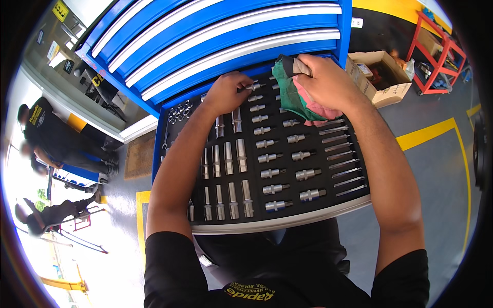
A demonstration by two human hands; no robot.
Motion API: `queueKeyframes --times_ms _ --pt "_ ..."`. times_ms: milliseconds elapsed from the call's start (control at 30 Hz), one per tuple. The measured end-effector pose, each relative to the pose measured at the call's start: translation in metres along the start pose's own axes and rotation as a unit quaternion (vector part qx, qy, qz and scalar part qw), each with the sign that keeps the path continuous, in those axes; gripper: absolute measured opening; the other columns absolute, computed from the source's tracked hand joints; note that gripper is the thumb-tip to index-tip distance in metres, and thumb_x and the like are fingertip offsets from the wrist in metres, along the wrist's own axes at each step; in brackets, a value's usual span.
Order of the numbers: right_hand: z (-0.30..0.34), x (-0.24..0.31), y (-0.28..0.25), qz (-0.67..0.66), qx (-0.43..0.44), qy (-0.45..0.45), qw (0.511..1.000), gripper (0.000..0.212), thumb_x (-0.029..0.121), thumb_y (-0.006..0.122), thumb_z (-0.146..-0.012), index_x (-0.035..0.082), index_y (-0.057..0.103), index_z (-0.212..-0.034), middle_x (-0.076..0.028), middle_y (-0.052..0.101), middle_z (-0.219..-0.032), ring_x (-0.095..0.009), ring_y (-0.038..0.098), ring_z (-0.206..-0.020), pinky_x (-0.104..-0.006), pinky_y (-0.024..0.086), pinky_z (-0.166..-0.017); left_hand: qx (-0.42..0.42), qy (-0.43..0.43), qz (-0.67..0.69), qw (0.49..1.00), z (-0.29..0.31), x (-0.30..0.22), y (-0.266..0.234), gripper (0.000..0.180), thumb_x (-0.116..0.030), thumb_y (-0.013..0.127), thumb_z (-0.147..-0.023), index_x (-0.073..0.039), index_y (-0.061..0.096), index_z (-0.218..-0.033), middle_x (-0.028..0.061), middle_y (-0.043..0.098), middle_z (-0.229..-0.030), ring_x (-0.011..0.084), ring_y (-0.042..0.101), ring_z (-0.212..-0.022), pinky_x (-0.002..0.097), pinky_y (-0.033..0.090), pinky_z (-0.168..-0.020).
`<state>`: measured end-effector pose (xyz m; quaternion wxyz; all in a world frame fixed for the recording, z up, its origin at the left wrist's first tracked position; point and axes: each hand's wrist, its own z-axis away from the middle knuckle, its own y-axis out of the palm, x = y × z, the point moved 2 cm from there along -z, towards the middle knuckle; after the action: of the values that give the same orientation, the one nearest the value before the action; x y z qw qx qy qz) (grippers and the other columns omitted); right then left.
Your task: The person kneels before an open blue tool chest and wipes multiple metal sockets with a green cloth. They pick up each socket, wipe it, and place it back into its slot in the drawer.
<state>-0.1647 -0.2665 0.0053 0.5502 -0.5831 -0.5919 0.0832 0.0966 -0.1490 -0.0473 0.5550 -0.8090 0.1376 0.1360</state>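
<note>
An open drawer (287, 224) of a blue tool cabinet is in front of me, lined with black foam. Near its far edge, my left hand (225, 93) is closed with thumb and fingertips at a small silver bit socket (254, 86), still at its place in the foam. My right hand (331, 84) grips a bunched green, pink and grey cloth (288, 91) above the drawer's far right part. Rows of long sockets (242, 154) fill the left middle. Shorter bit sockets (273, 189) sit right of them, with long slim bits (345, 163) along the right side. My left forearm hides part of the left side.
Closed blue drawers (221, 46) with silver handles rise beyond the open one. An open cardboard box (387, 82) and a red cart (429, 61) stand at the far right. Several people in dark clothes are off to the left. Yellow lines (426, 133) mark the grey floor.
</note>
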Motion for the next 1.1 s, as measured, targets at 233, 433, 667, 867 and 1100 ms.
queueKeyframes --times_ms 233,433,667,867,1100 --pt "0.002 0.008 -0.001 0.016 0.017 0.000 1.000 0.024 0.025 0.066 -0.096 0.005 0.065 -0.110 -0.020 0.072 -0.096 -0.042 0.069 -0.092 -0.0480 0.053 -0.079 -0.005 0.015 -0.035 0.999 0.000 0.000 0.004 0.021 -0.004 0.073 -0.087 -0.005 0.077 -0.107 0.0139 0.070 -0.097 0.0281 0.072 -0.088 0.0366 0.057 -0.080" --pt "0.003 0.015 -0.003 0.024 0.021 -0.006 0.999 0.024 0.025 0.066 -0.095 0.007 0.067 -0.111 -0.017 0.074 -0.096 -0.038 0.072 -0.092 -0.0479 0.056 -0.079 0.005 0.033 -0.056 0.998 0.001 -0.003 0.003 0.021 -0.003 0.073 -0.088 -0.007 0.078 -0.109 0.0140 0.069 -0.098 0.0296 0.072 -0.089 0.0377 0.057 -0.080" --pt "0.006 0.028 -0.004 0.048 0.037 0.007 0.998 0.024 0.025 0.066 -0.095 0.007 0.067 -0.111 -0.017 0.075 -0.097 -0.038 0.072 -0.094 -0.0483 0.056 -0.081 -0.002 0.038 -0.075 0.996 0.000 -0.006 0.002 0.020 -0.004 0.069 -0.086 -0.009 0.079 -0.103 0.0132 0.070 -0.097 0.0338 0.070 -0.092 0.0418 0.057 -0.084" --pt "0.004 0.020 -0.002 0.044 0.022 -0.012 0.999 0.024 0.025 0.065 -0.095 0.007 0.067 -0.109 -0.018 0.074 -0.095 -0.040 0.071 -0.092 -0.0492 0.056 -0.080 -0.029 0.074 -0.084 0.993 0.000 -0.011 0.010 0.028 0.001 0.070 -0.086 -0.010 0.078 -0.111 0.0135 0.068 -0.105 0.0326 0.070 -0.096 0.0406 0.057 -0.087" --pt "0.004 0.019 -0.001 0.013 0.013 -0.002 1.000 0.025 0.020 0.066 -0.094 0.002 0.063 -0.112 -0.023 0.070 -0.098 -0.045 0.066 -0.097 -0.0488 0.052 -0.083 0.009 0.057 -0.100 0.993 -0.003 -0.015 0.008 0.032 0.004 0.066 -0.083 -0.012 0.080 -0.107 0.0119 0.071 -0.104 0.0335 0.069 -0.100 0.0415 0.057 -0.090"
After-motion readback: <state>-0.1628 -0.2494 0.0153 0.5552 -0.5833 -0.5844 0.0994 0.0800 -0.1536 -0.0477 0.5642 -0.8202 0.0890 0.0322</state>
